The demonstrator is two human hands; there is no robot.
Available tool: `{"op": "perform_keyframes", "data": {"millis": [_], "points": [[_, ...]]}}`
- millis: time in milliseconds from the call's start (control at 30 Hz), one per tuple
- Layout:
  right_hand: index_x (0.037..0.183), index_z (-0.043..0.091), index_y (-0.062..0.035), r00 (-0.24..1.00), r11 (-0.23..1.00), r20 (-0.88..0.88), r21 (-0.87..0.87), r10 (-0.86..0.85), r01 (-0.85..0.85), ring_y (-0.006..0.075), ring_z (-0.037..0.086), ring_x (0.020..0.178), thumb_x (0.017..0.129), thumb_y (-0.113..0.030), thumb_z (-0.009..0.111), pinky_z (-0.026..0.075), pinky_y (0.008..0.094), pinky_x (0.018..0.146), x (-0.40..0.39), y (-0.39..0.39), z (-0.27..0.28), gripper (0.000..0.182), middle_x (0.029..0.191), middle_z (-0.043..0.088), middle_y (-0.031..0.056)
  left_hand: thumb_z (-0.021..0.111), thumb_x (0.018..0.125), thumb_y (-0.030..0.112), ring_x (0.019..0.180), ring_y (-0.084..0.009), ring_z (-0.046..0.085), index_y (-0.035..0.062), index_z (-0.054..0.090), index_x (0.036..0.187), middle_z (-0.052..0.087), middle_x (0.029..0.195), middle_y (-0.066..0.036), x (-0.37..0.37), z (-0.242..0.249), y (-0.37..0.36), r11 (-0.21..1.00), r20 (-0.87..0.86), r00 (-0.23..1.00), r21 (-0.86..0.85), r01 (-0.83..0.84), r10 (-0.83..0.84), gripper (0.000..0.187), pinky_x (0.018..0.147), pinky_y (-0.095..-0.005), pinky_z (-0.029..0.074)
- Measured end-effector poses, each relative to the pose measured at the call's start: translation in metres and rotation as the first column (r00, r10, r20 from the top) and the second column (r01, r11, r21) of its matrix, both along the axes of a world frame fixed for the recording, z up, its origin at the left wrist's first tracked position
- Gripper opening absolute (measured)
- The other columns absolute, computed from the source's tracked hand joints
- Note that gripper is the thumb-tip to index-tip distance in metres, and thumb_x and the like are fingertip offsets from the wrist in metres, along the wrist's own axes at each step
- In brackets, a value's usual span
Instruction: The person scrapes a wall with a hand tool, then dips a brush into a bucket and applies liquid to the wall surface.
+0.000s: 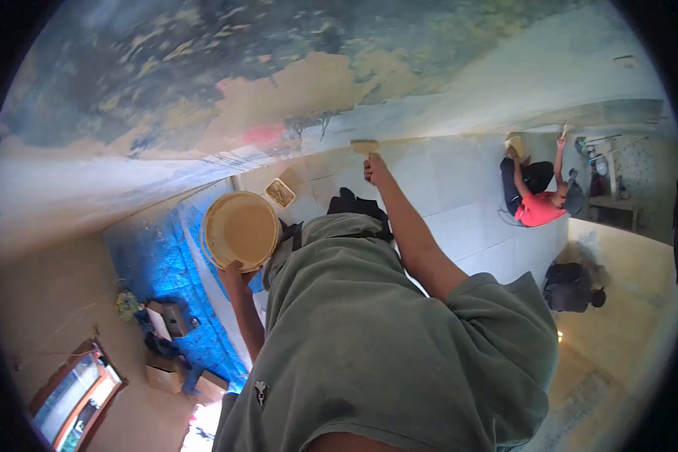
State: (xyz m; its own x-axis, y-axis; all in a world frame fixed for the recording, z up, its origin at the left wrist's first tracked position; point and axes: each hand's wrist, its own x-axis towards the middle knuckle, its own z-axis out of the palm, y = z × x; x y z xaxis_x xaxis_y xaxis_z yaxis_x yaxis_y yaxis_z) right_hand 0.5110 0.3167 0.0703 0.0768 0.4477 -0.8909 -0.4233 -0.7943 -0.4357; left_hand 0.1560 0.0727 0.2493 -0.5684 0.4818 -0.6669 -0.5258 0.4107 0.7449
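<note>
My left hand (236, 273) grips the near rim of a round, pale yellow bucket (241, 230), tilted so that its inside shows. My right hand (372, 167) is closed around the handle of a wide, flat brush (365, 146), held out at the foot of the wall. The brush head is at or very near the line where wall and tiled floor meet; contact is not certain. Above it, the wall (309, 83) has dark, peach and white patches. A small rectangular tub (279, 193) with something brownish in it lies on the floor beside the bucket.
At the right, a person in a red top (539, 209) sits on the floor by the wall, one arm raised. Another person in dark clothes (572, 288) is lower right. A blue sheet (169, 264), cardboard boxes (166, 374) and a window (79, 395) are at the left.
</note>
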Motion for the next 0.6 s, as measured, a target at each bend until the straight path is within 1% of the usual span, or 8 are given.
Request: {"op": "perform_keyframes", "data": {"millis": [67,133,267,333,367,433,500,600], "points": [[0.061,0.034,-0.0189,1.0,0.971,-0.003,0.24,0.006,-0.005,0.006,0.025,0.032,0.084,-0.033,0.047,0.017,0.0226,0.03,0.006,0.015,0.026,0.03,0.046,0.032,-0.0062,0.045,0.062,0.0,0.077,-0.039,0.062,-0.001,0.033,0.123,0.051,0.106,-0.024,0.015,0.003,0.005,1.0,0.017,1.0,0.025,-0.004,0.004,0.061,0.053,-0.0454,0.058],[0.054,0.041,-0.0135,0.991,0.956,0.125,0.28,0.056,-0.089,0.0092,0.026,0.033,0.082,-0.036,0.053,0.02,0.0256,0.032,0.011,0.05,0.048,0.037,0.045,0.034,-0.0014,0.045,0.063,0.0,0.079,-0.04,0.061,-0.0006,0.03,0.124,0.05,0.108,-0.024,0.022,-0.01,0.006,0.999,0.076,0.996,0.028,-0.044,0.042,0.064,0.056,-0.0468,0.058],[0.054,0.041,-0.0127,0.994,0.973,0.044,0.209,0.096,-0.103,0.0084,0.025,0.034,0.083,-0.036,0.051,0.019,0.0256,0.034,0.025,0.066,0.113,0.038,0.046,0.033,-0.0025,0.045,0.063,-0.001,0.076,-0.0401,0.061,-0.0009,0.029,0.125,0.05,0.108,-0.024,0.055,0.001,0.028,0.998,0.107,0.994,0.052,-0.024,0.018,0.064,0.054,-0.0454,0.058],[0.056,0.041,-0.0124,0.977,0.946,-0.027,0.255,0.213,-0.2,0.0068,0.022,0.035,0.084,-0.036,0.051,0.016,0.0248,0.034,0.042,0.05,0.149,0.038,0.047,0.03,-0.0045,0.045,0.063,-0.001,0.076,-0.0397,0.061,-0.0022,0.03,0.124,0.05,0.107,-0.024,0.066,0.003,0.041,0.999,0.118,0.993,0.046,-0.003,-0.002,0.063,0.054,-0.0444,0.058],[0.056,0.041,-0.0124,0.976,0.95,-0.033,0.239,0.215,-0.201,0.0068,0.022,0.035,0.084,-0.036,0.051,0.016,0.0248,0.034,0.05,0.048,0.171,0.038,0.047,0.03,-0.0045,0.045,0.063,-0.001,0.076,-0.0393,0.061,-0.0035,0.03,0.123,0.05,0.107,-0.025,0.074,0.004,0.047,0.999,0.14,0.99,0.048,0.012,-0.019,0.062,0.054,-0.0434,0.059],[0.06,0.042,-0.0121,0.936,0.896,-0.105,0.341,0.337,-0.284,0.0051,0.02,0.035,0.085,-0.038,0.051,0.013,0.0243,0.035,0.066,0.045,0.218,0.038,0.047,0.028,-0.006,0.045,0.064,-0.001,0.076,-0.0397,0.062,-0.0065,0.03,0.122,0.05,0.106,-0.026,0.092,0.021,0.064,0.999,0.097,0.994,0.014,0.048,-0.05,0.06,0.054,-0.0426,0.059],[0.062,0.041,-0.0123,0.912,0.863,-0.097,0.375,0.399,-0.338,0.0036,0.02,0.035,0.085,-0.042,0.051,0.014,0.0232,0.033,0.08,0.037,0.267,0.039,0.046,0.027,-0.0079,0.045,0.065,0.0,0.076,-0.041,0.061,-0.0074,0.031,0.121,0.05,0.105,-0.027,0.104,0.027,0.08,0.992,0.044,0.991,0.032,0.125,-0.126,0.058,0.054,-0.0431,0.059],[0.064,0.041,-0.0121,0.866,0.801,-0.105,0.448,0.489,-0.397,0.0016,0.02,0.033,0.084,-0.046,0.053,0.014,0.0217,0.031,0.101,0.039,0.302,0.041,0.044,0.027,-0.0101,0.045,0.067,0.0,0.076,-0.0422,0.061,-0.0071,0.03,0.122,0.05,0.105,-0.028,0.106,0.016,0.094,0.992,0.072,0.989,-0.017,0.127,-0.126,0.058,0.054,-0.0439,0.059]]}}
